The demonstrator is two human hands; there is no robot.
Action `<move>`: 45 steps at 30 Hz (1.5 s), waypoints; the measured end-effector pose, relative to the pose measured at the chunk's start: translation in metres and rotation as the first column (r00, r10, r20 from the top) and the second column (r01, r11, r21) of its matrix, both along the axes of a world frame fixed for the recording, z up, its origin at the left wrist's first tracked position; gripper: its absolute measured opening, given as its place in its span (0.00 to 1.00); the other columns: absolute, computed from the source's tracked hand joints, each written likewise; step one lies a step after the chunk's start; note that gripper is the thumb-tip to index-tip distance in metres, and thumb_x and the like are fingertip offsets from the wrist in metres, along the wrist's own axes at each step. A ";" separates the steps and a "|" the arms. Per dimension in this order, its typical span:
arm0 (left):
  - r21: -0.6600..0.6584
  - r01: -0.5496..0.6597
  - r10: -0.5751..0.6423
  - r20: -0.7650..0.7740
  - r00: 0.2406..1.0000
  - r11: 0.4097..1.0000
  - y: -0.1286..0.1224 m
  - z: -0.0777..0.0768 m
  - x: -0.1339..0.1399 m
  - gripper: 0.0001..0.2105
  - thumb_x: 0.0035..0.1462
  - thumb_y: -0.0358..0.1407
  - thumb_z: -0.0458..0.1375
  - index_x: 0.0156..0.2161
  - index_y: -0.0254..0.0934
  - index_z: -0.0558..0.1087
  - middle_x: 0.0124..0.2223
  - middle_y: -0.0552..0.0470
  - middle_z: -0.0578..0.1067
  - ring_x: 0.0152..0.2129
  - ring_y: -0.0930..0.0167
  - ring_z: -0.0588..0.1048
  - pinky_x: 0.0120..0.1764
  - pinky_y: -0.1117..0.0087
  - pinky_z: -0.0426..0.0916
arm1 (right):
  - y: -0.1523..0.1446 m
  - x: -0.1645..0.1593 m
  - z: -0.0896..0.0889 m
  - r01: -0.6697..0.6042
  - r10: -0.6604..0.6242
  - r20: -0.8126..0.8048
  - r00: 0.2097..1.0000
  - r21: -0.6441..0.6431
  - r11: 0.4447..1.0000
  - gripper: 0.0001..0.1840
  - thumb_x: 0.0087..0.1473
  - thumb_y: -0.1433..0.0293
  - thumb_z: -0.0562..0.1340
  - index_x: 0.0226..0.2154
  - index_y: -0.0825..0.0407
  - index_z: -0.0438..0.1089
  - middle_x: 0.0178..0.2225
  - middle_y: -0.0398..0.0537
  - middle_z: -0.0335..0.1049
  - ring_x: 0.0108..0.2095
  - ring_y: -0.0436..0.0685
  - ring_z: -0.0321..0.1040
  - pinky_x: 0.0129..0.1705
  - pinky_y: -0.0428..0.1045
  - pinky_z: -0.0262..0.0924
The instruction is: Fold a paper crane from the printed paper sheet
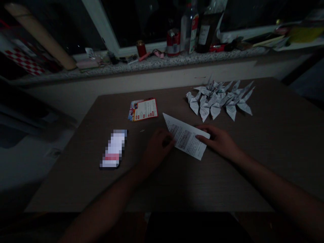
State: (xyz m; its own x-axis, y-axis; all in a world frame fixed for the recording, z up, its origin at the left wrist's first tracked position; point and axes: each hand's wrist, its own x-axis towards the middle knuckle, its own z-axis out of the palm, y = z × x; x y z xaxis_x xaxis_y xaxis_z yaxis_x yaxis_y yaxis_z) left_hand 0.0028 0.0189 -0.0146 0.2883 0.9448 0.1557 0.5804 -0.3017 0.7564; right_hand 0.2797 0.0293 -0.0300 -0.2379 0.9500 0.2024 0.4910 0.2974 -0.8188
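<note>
A folded sheet of printed paper [186, 137], slanted along its upper edge, is between my two hands over the table. My left hand [160, 144] pinches its left edge with curled fingers. On the other side, my right hand [217, 139] grips the right end, thumb on top and fingers behind. Beyond the sheet, several folded paper cranes [220, 99] sit clustered at the back right of the table. They are made of similar printed paper.
On the wooden table [162, 189], a phone [113, 148] with a lit, blurred screen lies at left. Colourful printed cards [144, 109] lie behind it. Along the granite windowsill [121, 68] stand a red can [173, 42], a clear bottle [189, 28] and a dark bottle [204, 33].
</note>
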 end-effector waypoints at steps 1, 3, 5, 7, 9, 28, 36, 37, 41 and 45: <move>0.026 0.010 -0.008 -0.055 0.998 1.000 0.000 -0.002 0.000 0.07 0.64 0.36 0.62 0.45 0.39 0.73 0.54 0.47 0.71 0.39 0.68 0.78 0.44 0.61 0.78 | 0.001 0.001 -0.003 0.004 -0.004 0.039 0.999 -0.006 1.000 0.20 0.62 0.57 0.65 0.53 0.47 0.73 0.47 0.50 0.81 0.41 0.65 0.79 0.41 0.60 0.76; 0.092 0.033 -0.017 -0.164 0.986 0.995 0.000 -0.007 -0.001 0.10 0.63 0.36 0.63 0.49 0.39 0.74 0.57 0.45 0.68 0.45 0.65 0.77 0.49 0.58 0.77 | 0.003 0.001 -0.007 0.010 -0.009 0.105 0.994 -0.008 1.000 0.20 0.62 0.58 0.64 0.54 0.47 0.72 0.48 0.50 0.81 0.39 0.64 0.79 0.40 0.60 0.76; 0.171 0.102 -0.054 -0.268 0.962 0.980 0.000 -0.010 -0.001 0.13 0.64 0.35 0.63 0.53 0.41 0.75 0.59 0.46 0.67 0.53 0.61 0.73 0.56 0.55 0.73 | 0.003 0.001 -0.007 -0.004 0.002 0.144 0.990 0.016 1.000 0.19 0.63 0.59 0.63 0.53 0.47 0.73 0.49 0.51 0.80 0.41 0.65 0.79 0.43 0.61 0.75; 0.203 0.212 -0.133 -0.345 0.929 0.956 0.001 -0.013 -0.002 0.14 0.67 0.32 0.59 0.56 0.43 0.75 0.61 0.47 0.68 0.59 0.60 0.70 0.61 0.54 0.68 | 0.003 0.000 -0.006 -0.033 0.020 0.170 0.985 0.074 0.997 0.17 0.64 0.59 0.62 0.53 0.46 0.73 0.51 0.51 0.79 0.47 0.66 0.78 0.48 0.62 0.74; 0.193 0.307 -0.211 -0.400 0.892 0.932 0.002 -0.015 -0.002 0.16 0.69 0.31 0.55 0.58 0.43 0.74 0.63 0.48 0.70 0.61 0.61 0.68 0.63 0.54 0.66 | 0.003 0.000 -0.004 -0.053 0.024 0.198 0.980 0.140 0.989 0.17 0.64 0.59 0.62 0.53 0.45 0.73 0.51 0.52 0.78 0.50 0.66 0.76 0.52 0.64 0.72; 0.157 0.357 -0.235 -0.507 0.829 0.921 -0.008 -0.012 -0.005 0.20 0.71 0.38 0.55 0.65 0.39 0.69 0.68 0.46 0.68 0.60 0.60 0.71 0.62 0.55 0.67 | -0.002 0.035 0.015 -0.492 0.485 0.248 0.839 -0.034 0.870 0.19 0.60 0.67 0.67 0.53 0.45 0.74 0.66 0.55 0.62 0.63 0.66 0.66 0.58 0.59 0.69; 0.110 0.460 -0.329 -0.556 0.763 0.881 -0.008 -0.002 -0.012 0.20 0.73 0.39 0.52 0.65 0.37 0.68 0.70 0.43 0.65 0.64 0.59 0.68 0.63 0.55 0.66 | 0.000 0.037 0.011 -0.468 0.447 0.246 0.860 0.033 0.883 0.11 0.66 0.67 0.61 0.48 0.46 0.76 0.63 0.56 0.66 0.61 0.65 0.69 0.60 0.61 0.67; 0.098 0.475 -0.342 -0.572 0.746 0.874 -0.009 0.000 -0.013 0.21 0.73 0.39 0.52 0.66 0.36 0.67 0.70 0.42 0.65 0.64 0.59 0.68 0.63 0.54 0.66 | 0.000 0.037 0.010 -0.465 0.440 0.250 0.863 0.048 0.884 0.10 0.66 0.66 0.61 0.47 0.47 0.76 0.63 0.56 0.67 0.60 0.65 0.69 0.60 0.61 0.67; 0.085 0.540 -0.391 -0.597 0.700 0.837 -0.011 0.002 -0.012 0.22 0.72 0.39 0.53 0.67 0.34 0.66 0.69 0.38 0.65 0.64 0.57 0.68 0.64 0.54 0.65 | 0.002 0.034 0.013 -0.405 0.343 0.304 0.889 0.173 0.898 0.08 0.66 0.65 0.62 0.42 0.47 0.77 0.60 0.55 0.70 0.59 0.65 0.70 0.59 0.63 0.66; 0.128 0.562 -0.391 -0.593 0.703 0.817 -0.014 -0.002 -0.009 0.19 0.73 0.41 0.52 0.64 0.41 0.69 0.69 0.41 0.65 0.64 0.57 0.68 0.63 0.51 0.65 | 0.003 0.029 0.017 -0.328 0.207 0.378 0.902 0.290 0.899 0.07 0.65 0.65 0.62 0.41 0.46 0.77 0.56 0.54 0.73 0.57 0.68 0.68 0.59 0.68 0.61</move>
State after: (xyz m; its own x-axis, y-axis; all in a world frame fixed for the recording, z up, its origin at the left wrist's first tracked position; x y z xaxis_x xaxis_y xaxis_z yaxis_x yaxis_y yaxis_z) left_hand -0.0060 0.0051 -0.0165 0.8018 0.5931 0.0734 0.5674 -0.7941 0.2181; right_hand 0.3088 0.0326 -0.0129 -0.5827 0.7266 0.3639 0.5744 0.6850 -0.4481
